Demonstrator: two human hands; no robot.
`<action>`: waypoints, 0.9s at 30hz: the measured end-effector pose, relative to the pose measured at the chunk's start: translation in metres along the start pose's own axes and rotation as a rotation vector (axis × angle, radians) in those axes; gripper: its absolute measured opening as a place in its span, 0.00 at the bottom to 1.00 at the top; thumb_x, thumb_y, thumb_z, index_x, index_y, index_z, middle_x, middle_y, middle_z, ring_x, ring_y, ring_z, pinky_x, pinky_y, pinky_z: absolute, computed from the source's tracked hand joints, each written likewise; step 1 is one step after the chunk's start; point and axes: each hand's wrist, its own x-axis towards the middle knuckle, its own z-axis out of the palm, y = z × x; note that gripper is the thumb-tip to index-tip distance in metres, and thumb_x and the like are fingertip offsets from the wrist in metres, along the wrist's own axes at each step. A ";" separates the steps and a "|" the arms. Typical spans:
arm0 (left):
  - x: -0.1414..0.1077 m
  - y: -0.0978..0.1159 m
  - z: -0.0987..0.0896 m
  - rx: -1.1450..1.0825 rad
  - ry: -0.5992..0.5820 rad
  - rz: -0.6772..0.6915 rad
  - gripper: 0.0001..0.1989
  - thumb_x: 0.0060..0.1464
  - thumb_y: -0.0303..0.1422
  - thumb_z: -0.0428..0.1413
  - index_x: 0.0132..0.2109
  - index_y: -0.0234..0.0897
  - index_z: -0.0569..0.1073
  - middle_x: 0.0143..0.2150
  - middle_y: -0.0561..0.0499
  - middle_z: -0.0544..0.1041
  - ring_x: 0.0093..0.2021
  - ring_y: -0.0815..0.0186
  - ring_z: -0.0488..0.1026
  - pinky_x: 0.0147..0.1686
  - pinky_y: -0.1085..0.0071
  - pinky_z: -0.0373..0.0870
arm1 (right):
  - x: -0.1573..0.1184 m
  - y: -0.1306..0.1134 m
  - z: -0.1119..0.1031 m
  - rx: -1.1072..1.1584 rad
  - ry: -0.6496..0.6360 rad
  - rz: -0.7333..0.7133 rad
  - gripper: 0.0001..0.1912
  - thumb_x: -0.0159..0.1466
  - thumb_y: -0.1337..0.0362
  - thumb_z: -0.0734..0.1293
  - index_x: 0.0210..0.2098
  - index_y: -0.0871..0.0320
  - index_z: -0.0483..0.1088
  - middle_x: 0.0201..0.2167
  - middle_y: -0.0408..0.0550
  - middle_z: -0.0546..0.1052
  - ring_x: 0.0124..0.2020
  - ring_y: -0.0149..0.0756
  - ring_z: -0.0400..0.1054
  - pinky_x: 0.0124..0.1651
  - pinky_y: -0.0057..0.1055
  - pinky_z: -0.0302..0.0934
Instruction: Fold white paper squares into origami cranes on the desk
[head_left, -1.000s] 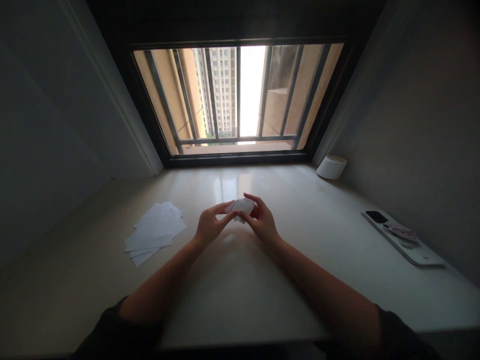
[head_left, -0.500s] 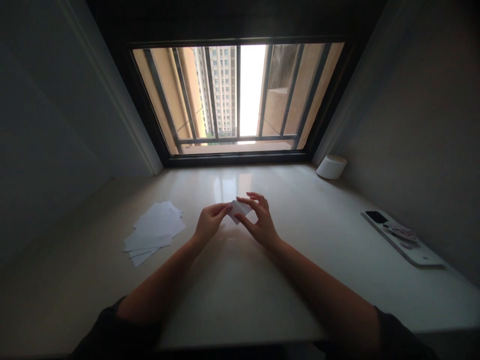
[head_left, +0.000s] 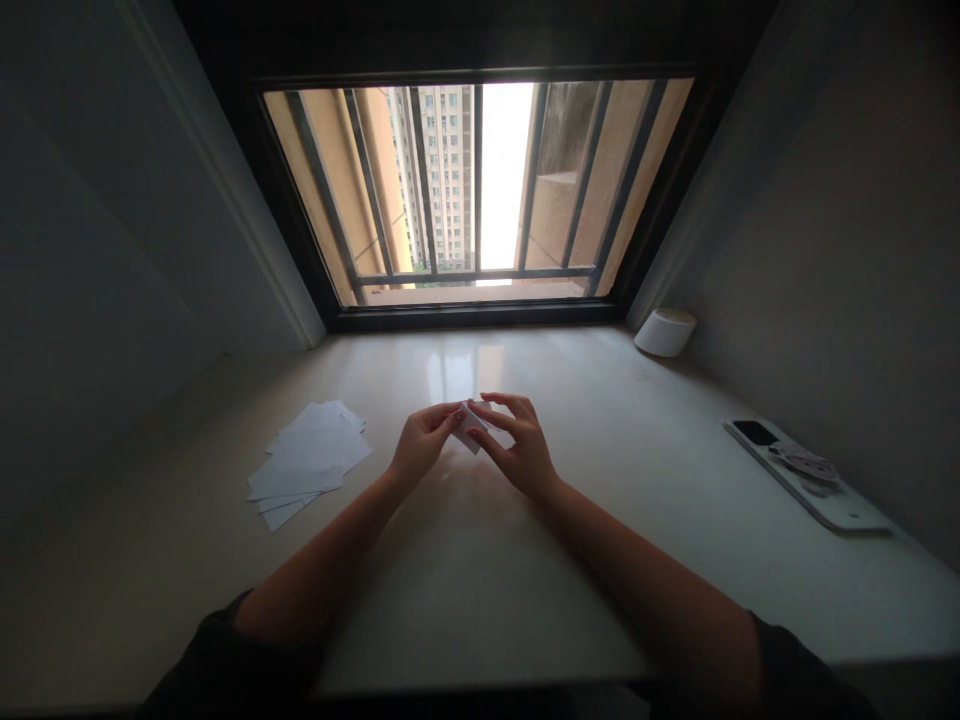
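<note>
Folded white paper (head_left: 471, 428) between left hand (head_left: 424, 445) and right hand (head_left: 523, 450).
Both grips closed on it; loose sheets (head_left: 307, 467) off to left on surface (head_left: 480, 570).

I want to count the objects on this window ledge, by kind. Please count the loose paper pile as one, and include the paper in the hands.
Loose white paper pile: 1
Small folded paper: 1
White cylindrical container: 1
Long white tray: 1
Black flat device: 1
Small crumpled item: 1
Total: 6
</note>
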 end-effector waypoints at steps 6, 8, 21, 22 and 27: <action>0.000 0.001 0.000 -0.035 0.003 -0.045 0.17 0.49 0.40 0.59 0.44 0.33 0.77 0.44 0.42 0.78 0.48 0.54 0.73 0.47 0.59 0.69 | 0.000 0.000 0.000 0.058 -0.018 -0.011 0.17 0.58 0.57 0.69 0.47 0.41 0.71 0.47 0.46 0.72 0.50 0.43 0.62 0.53 0.45 0.58; -0.001 0.002 0.000 -0.057 0.010 -0.067 0.18 0.48 0.41 0.59 0.43 0.33 0.77 0.43 0.42 0.78 0.47 0.54 0.73 0.46 0.58 0.69 | 0.001 0.000 0.000 0.095 -0.008 0.009 0.16 0.57 0.57 0.69 0.45 0.42 0.73 0.46 0.47 0.73 0.50 0.43 0.63 0.53 0.45 0.58; -0.001 0.003 0.000 -0.016 0.023 -0.079 0.17 0.47 0.41 0.60 0.42 0.34 0.78 0.41 0.44 0.79 0.41 0.56 0.75 0.44 0.60 0.70 | -0.001 0.001 0.001 0.177 -0.042 0.069 0.19 0.58 0.60 0.68 0.49 0.46 0.69 0.55 0.48 0.65 0.55 0.44 0.59 0.56 0.45 0.55; -0.001 0.003 0.001 -0.011 0.021 -0.080 0.17 0.47 0.41 0.60 0.41 0.35 0.78 0.40 0.45 0.80 0.41 0.56 0.75 0.43 0.60 0.70 | -0.001 0.001 0.001 0.181 -0.068 0.064 0.21 0.58 0.60 0.68 0.51 0.45 0.68 0.56 0.48 0.64 0.55 0.44 0.59 0.56 0.45 0.56; -0.002 0.004 0.002 -0.035 0.012 -0.097 0.16 0.46 0.43 0.60 0.38 0.35 0.79 0.36 0.46 0.80 0.38 0.58 0.76 0.39 0.63 0.71 | -0.001 0.001 0.002 0.224 -0.138 0.081 0.22 0.56 0.58 0.69 0.51 0.42 0.68 0.57 0.47 0.63 0.57 0.45 0.57 0.56 0.46 0.56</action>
